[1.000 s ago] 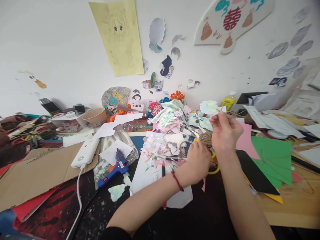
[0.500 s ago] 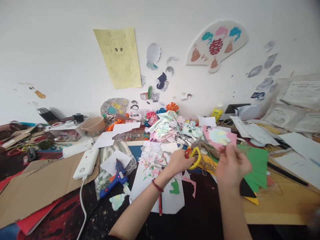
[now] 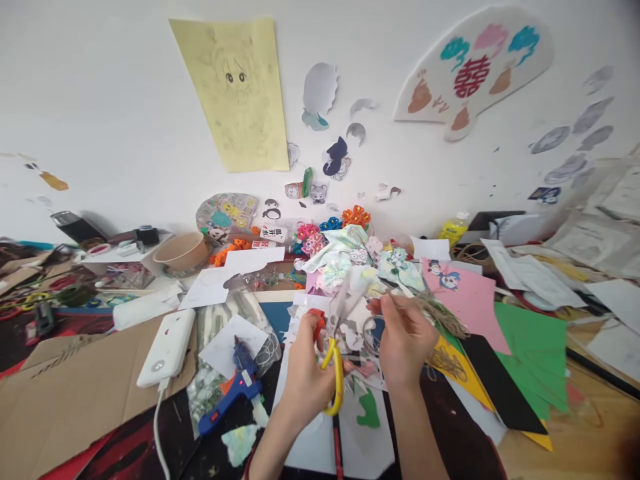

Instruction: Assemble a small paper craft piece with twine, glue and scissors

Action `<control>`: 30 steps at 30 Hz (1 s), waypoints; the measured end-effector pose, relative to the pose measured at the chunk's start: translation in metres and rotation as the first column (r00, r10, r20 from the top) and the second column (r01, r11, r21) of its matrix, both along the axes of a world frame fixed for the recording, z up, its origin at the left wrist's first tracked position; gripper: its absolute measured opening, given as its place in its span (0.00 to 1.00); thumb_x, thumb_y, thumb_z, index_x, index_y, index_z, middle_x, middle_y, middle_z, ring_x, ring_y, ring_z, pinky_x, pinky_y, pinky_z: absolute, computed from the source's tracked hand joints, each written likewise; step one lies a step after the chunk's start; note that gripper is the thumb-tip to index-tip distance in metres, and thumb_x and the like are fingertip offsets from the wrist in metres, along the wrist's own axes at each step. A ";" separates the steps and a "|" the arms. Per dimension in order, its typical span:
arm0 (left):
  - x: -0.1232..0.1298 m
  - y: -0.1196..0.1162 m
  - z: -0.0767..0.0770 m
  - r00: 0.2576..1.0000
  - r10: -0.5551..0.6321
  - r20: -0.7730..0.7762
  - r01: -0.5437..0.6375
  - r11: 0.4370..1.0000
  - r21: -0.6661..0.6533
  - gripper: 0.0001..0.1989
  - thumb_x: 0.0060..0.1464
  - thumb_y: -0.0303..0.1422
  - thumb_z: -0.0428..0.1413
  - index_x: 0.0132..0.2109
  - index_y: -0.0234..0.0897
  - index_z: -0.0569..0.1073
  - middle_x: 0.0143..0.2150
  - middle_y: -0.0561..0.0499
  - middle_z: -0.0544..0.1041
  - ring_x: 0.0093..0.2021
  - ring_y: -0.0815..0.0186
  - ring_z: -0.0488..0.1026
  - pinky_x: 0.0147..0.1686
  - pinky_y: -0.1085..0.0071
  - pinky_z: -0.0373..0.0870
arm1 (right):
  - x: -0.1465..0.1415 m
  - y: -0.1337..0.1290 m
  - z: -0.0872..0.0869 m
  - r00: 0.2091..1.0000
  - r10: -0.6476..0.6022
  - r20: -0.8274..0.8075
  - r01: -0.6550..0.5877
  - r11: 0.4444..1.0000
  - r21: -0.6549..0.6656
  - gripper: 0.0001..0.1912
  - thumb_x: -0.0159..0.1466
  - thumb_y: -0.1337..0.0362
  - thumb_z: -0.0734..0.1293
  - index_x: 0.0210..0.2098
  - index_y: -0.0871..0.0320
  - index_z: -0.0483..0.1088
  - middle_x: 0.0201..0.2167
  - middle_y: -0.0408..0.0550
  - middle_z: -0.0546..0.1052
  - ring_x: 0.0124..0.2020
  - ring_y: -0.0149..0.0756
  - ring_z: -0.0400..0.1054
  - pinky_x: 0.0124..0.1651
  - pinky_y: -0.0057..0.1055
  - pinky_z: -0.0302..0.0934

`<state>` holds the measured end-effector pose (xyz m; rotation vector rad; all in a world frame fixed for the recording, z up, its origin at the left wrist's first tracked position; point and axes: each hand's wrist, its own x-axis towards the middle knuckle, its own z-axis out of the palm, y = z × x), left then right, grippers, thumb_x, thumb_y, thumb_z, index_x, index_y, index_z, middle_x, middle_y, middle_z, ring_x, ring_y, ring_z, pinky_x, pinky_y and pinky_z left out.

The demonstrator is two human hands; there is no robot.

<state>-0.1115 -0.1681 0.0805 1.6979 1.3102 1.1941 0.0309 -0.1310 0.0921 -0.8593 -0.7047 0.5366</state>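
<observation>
My left hand point(image 3: 313, 377) is wrapped round scissors point(image 3: 336, 387) with yellow and red handles, blades pointing up and away over the paper scraps. To its right, my right hand point(image 3: 406, 337) has thumb and fingertips pinched together beside the scissor blades; a pale piece seems to be at the fingertips, too blurred to make out. Beneath both hands lies a white sheet point(image 3: 363, 443) with small cut scraps, a green scrap point(image 3: 369, 408) and a dark red pencil point(image 3: 337, 440). Behind the blades sits a pile of pastel paper pieces point(image 3: 335, 257).
A blue glue gun point(image 3: 233, 393) and a white power strip point(image 3: 167, 347) with its cord lie on the left, beside cardboard point(image 3: 90, 393). Pink paper point(image 3: 470, 300), green sheets point(image 3: 535, 347) and a black piece point(image 3: 503, 387) lie to the right.
My right hand has moved left and down towards the scissors, away from the pastel piece it held over the pink paper. The scissors have swung upright and nearer. The view has shifted.
</observation>
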 end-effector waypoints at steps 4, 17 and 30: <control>-0.007 -0.004 -0.004 0.988 0.074 -0.133 -0.075 0.997 -0.006 0.14 0.48 0.29 0.58 0.42 0.39 0.64 0.33 0.56 0.66 0.31 0.67 0.62 0.32 0.72 0.60 | -0.016 0.004 -0.005 0.999 -0.042 0.023 0.043 0.998 -0.047 0.08 0.57 0.61 0.75 0.31 0.61 0.78 0.27 0.47 0.79 0.29 0.35 0.73 0.34 0.33 0.69; -0.017 -0.015 -0.006 0.986 0.031 -0.164 -0.039 0.998 -0.046 0.09 0.53 0.32 0.57 0.40 0.39 0.65 0.34 0.55 0.68 0.31 0.67 0.65 0.31 0.73 0.59 | -0.035 -0.009 -0.011 0.993 0.053 0.110 -0.050 0.998 -0.029 0.03 0.60 0.65 0.72 0.30 0.58 0.79 0.27 0.44 0.79 0.30 0.33 0.72 0.36 0.30 0.68; -0.021 -0.024 -0.002 0.994 0.003 -0.107 -0.012 0.996 -0.084 0.08 0.52 0.30 0.56 0.35 0.39 0.63 0.29 0.57 0.64 0.28 0.70 0.61 0.28 0.74 0.54 | -0.046 -0.026 0.000 0.993 0.105 0.057 -0.101 0.992 -0.074 0.05 0.61 0.63 0.72 0.30 0.57 0.79 0.26 0.44 0.79 0.29 0.32 0.71 0.33 0.28 0.67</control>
